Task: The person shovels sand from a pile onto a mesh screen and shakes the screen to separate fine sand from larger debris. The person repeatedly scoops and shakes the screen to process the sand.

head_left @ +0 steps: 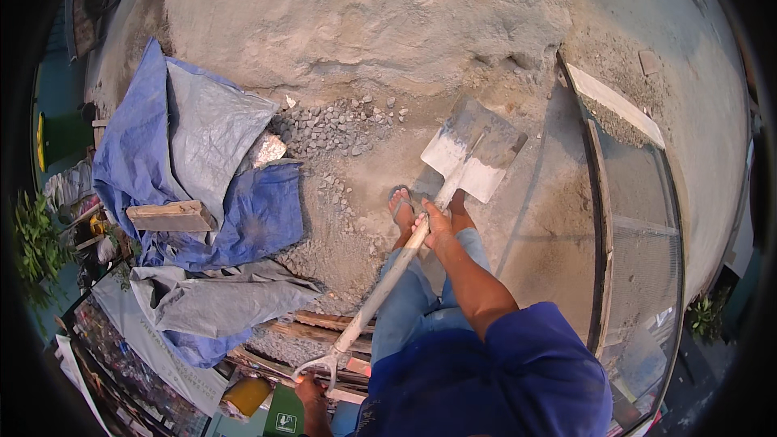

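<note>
A long shovel [384, 291] slants across in front of me, from lower left to upper right. Its flat, square metal blade [469, 146] is pale and worn, with a darker grey part toward the far edge. My right hand [437, 223] wraps round the wooden shaft close to the blade. At the other end, my left hand [310, 391] closes on the forked handle grip. The blade is just beyond my feet and carries no visible heap; whether it touches the ground I cannot tell.
A large sand pile [348, 16] rises ahead. Grey gravel [332, 125] lies left of the blade. A blue and grey tarp [133, 154], weighed down by a wooden block [171, 217], covers the left side. To the right stands a framed mesh screen [643, 255].
</note>
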Available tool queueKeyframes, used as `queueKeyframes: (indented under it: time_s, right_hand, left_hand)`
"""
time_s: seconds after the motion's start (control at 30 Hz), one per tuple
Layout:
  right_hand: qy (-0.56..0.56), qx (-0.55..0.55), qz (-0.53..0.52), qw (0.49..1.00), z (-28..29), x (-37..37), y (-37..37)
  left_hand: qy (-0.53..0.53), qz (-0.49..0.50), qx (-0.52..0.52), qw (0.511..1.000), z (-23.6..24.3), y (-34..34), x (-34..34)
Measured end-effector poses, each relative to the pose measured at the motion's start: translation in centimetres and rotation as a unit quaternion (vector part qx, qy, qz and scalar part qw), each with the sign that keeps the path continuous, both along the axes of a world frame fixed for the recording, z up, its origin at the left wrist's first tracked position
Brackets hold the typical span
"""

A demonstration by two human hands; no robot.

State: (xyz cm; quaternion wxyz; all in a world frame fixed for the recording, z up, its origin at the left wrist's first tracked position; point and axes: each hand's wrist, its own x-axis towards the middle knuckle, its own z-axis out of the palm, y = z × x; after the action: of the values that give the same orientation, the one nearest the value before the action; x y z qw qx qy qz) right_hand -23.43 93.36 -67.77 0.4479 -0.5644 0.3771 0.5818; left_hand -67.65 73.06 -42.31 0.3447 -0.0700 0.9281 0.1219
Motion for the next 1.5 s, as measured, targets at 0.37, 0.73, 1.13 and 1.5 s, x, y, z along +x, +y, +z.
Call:
queueKeyframes:
  time_s: [0.37, 0.73, 1.13, 1.5]
  right_hand:
    - [-0.403, 0.125, 0.382, 0.822, -8.6, 2.0, -1.7]
    - [-0.454, -0.043, 0.588, 0.667, -8.8, 0.1, 6.3]
    - [-0.265, 0.031, 0.546, 0.794, -9.2, -20.1, 12.9]
    - [-0.087, 0.103, 0.420, 0.898, 4.3, -31.2, 1.1]
  left_hand:
    - [-0.118, 0.127, -0.053, 0.983, -0.1, -7.1, 11.8]
    - [-0.134, -0.181, 0.131, 0.965, 6.3, -3.0, 14.5]
    - [0.010, 0.057, 0.316, 0.947, 10.5, 13.3, 7.7]
    - [0.189, 0.042, 0.191, 0.962, 22.3, 2.5, 1.8]
